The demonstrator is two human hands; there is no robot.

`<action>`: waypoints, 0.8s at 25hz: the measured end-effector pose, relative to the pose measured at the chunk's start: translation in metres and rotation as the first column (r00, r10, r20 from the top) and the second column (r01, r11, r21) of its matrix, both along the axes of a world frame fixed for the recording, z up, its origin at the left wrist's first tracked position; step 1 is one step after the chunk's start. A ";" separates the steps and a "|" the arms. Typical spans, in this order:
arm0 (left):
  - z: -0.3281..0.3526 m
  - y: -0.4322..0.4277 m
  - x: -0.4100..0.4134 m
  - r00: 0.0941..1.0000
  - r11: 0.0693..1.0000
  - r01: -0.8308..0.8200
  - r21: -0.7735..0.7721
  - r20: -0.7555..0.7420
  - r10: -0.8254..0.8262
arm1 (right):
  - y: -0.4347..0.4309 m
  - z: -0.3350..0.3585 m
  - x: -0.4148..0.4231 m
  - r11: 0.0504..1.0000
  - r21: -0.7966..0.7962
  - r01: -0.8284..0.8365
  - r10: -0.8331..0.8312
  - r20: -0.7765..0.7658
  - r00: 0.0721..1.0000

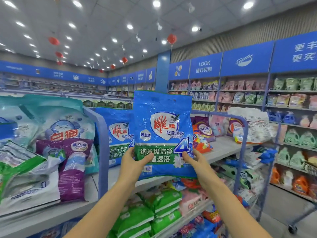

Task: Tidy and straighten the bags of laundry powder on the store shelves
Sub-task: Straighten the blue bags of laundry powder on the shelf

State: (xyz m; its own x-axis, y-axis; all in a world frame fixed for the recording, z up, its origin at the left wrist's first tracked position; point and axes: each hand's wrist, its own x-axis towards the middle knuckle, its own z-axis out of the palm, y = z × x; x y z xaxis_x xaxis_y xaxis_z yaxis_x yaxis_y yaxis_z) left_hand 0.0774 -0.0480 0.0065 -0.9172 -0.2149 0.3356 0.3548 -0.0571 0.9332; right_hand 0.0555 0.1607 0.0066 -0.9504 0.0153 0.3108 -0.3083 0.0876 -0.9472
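Note:
I hold a blue and green bag of laundry powder [163, 127] upright in front of me, above the top shelf [221, 148]. My left hand [133, 160] grips its lower left edge, thumb on the front. At the lower right edge my right hand [195, 160] grips it the same way. A matching blue bag [116, 134] stands upright on the shelf just behind and to the left. Left of a blue divider rail [101, 134], a pale teal bag [56, 121], a purple bag [72, 169] and a green and white bag [22, 172] lean untidily.
On the top shelf to the right lie orange, purple and pink bags [204, 133] and a white bag [252, 126], loosely piled. Lower shelves hold green bags [154, 212] and mixed packs. An aisle floor [281, 210] and a wall of detergent shelves [295, 131] lie to the right.

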 end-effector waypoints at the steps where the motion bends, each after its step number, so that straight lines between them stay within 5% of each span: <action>1: 0.001 -0.001 -0.011 1.000 1.000 -0.029 0.005 0.004 0.029 | -0.002 0.002 -0.017 1.000 -0.004 -0.018 0.018 -0.007 1.000; 11: -0.033 -0.044 -0.081 0.869 0.897 -0.438 0.065 0.285 0.404 | -0.072 -0.018 -0.140 0.899 0.023 -0.438 0.427 0.183 0.886; 20: -0.021 -0.045 -0.105 0.773 0.759 -0.606 0.239 0.403 0.490 | -0.096 -0.026 -0.176 0.725 0.013 -0.688 0.653 0.304 0.694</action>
State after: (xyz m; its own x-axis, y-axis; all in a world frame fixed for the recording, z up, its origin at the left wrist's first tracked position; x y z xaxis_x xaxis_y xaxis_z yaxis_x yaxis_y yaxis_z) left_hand -0.0274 -0.0929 -0.0146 -0.6418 -0.7567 -0.1246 0.1326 -0.2695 0.9538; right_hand -0.1210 0.0651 -0.0194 -0.7358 -0.6771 0.0069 -0.0729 0.0691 -0.9949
